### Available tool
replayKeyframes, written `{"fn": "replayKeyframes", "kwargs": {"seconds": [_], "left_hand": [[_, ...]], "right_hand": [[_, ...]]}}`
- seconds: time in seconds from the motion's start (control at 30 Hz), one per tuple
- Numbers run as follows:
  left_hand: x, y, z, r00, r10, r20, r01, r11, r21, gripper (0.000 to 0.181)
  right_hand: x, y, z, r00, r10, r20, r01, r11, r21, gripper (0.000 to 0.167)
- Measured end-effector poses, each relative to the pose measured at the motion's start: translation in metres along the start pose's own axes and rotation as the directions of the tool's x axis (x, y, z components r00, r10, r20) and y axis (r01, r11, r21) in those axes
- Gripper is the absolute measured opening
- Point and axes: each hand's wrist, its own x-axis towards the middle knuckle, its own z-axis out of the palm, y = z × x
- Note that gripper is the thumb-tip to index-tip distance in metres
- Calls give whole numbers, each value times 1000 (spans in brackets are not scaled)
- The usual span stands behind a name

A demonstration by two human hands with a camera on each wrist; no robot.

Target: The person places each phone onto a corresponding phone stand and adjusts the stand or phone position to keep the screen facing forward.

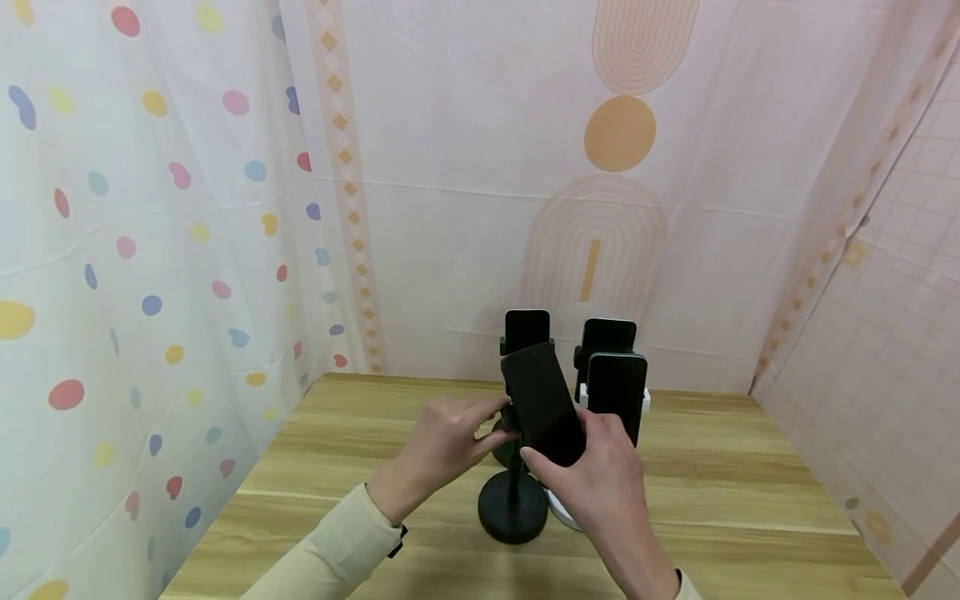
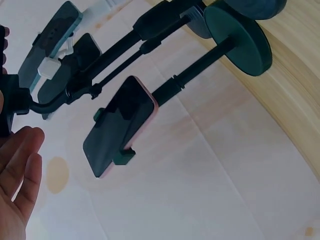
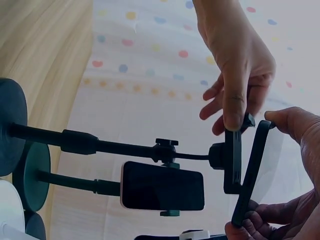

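Note:
A black phone (image 1: 543, 406) is tilted in front of a black desk phone stand (image 1: 513, 508). My right hand (image 1: 606, 471) holds this phone by its edges, thumb on one side and fingers on the other. My left hand (image 1: 448, 435) pinches the stand's black clamp (image 3: 233, 160) at its end. In the right wrist view the phone (image 3: 252, 172) slants against the clamp, its lower end close to it and its upper end apart. The left wrist view shows only part of the left hand (image 2: 20, 175) beside the clamp.
Behind is a green stand (image 2: 240, 40) clamping a pink-edged phone (image 2: 122, 125). To the right, a teal-edged phone (image 1: 617, 392) sits in a white holder (image 1: 647, 401), with another phone (image 1: 609, 333) behind it. All stand on a wooden table (image 1: 750, 500) before patterned curtains (image 1: 450, 250).

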Motion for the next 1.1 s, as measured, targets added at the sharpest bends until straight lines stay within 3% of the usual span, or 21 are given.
{"fn": "replayKeyframes", "kwargs": {"seconds": [0.27, 0.63, 0.93, 1.1], "left_hand": [[3, 8, 3, 999, 20, -47, -17, 998, 68, 34], [4, 11, 3, 998, 13, -57, -8, 996, 89, 30], [4, 13, 7, 994, 67, -90, -56, 991, 121, 31], [4, 15, 8, 995, 51, -80, -43, 994, 99, 25]], "right_hand": [[-4, 0, 1, 1000, -22, -21, 22, 1000, -8, 71], [-12, 2, 4, 999, 48, 17, -47, 999, -17, 76], [-13, 1, 6, 995, 85, 48, -86, 996, 23, 75], [-11, 3, 8, 994, 98, 51, -100, 994, 39, 75]]}}
